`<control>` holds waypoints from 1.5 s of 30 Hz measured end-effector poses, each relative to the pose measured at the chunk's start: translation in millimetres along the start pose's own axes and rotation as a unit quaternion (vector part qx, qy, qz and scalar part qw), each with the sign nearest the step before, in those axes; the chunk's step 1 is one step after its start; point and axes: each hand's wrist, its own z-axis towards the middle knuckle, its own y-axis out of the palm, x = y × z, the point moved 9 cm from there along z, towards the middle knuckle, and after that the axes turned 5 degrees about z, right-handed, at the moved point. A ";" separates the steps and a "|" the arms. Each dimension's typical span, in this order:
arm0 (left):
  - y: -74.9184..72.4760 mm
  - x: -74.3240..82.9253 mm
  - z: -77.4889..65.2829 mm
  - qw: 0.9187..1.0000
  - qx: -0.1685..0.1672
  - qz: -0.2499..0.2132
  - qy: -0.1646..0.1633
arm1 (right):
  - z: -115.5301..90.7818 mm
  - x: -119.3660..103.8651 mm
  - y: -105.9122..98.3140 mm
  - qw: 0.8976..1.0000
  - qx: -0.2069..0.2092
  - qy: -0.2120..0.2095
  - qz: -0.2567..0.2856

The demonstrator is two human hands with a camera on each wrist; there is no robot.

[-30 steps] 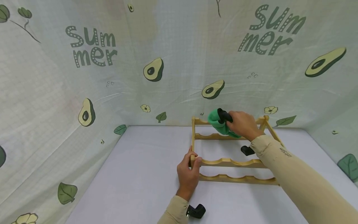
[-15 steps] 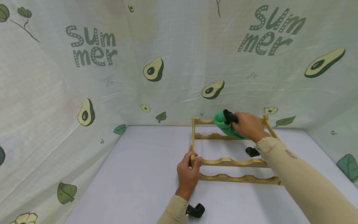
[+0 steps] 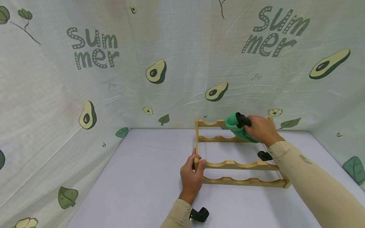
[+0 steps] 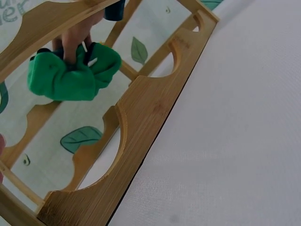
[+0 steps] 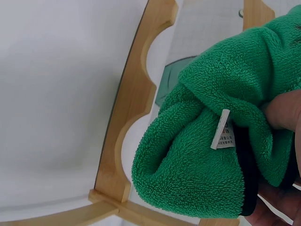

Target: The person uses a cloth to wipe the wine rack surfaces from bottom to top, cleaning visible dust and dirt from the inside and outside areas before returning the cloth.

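My right hand pinches a green terry cloth with black edging at the rear rails of a wooden wine rack. In the right wrist view the bunched cloth shows a white label, and part of the hand is cut off by the frame edge. My left hand grips the rack's front left corner, thumb on the near side. In the left wrist view the scalloped rail fills the middle, with the cloth beyond it. The right sleeve hides the rack's right side.
The rack stands on a white tabletop. A hanging sheet printed with avocados and leaves encloses the back and sides. Black wrist camera mounts stick out beside both wrists.
My right hand and the green cloth have slid to the right along the rear top rail, baring more of the rail's left part. The left hand has kept its hold on the corner.
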 end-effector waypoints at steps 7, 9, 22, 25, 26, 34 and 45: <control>-1.4 1.1 0.4 1.000 0.000 0.001 -0.003 | -6.0 11.4 -6.9 1.000 -0.006 0.017 -0.013; -1.7 1.1 0.4 1.000 0.001 0.002 -0.003 | -7.4 14.9 -7.3 1.000 -0.012 0.022 -0.014; -7.3 15.6 7.4 1.000 0.013 -0.003 0.006 | -15.9 28.7 -18.0 0.997 0.005 0.082 -0.002; -12.2 28.6 13.1 1.000 0.012 -0.011 0.009 | -18.5 31.7 -21.1 0.995 0.011 0.099 0.006; -13.6 32.3 14.7 1.000 0.011 -0.012 0.010 | -19.2 32.8 -21.9 0.994 0.013 0.105 0.010; -16.1 37.3 16.8 1.000 0.005 -0.016 0.006 | -23.1 43.3 -25.6 0.989 0.021 0.143 0.019; -14.9 36.5 17.9 1.000 0.000 -0.019 0.006 | -28.5 49.7 -30.1 0.983 0.026 0.181 0.018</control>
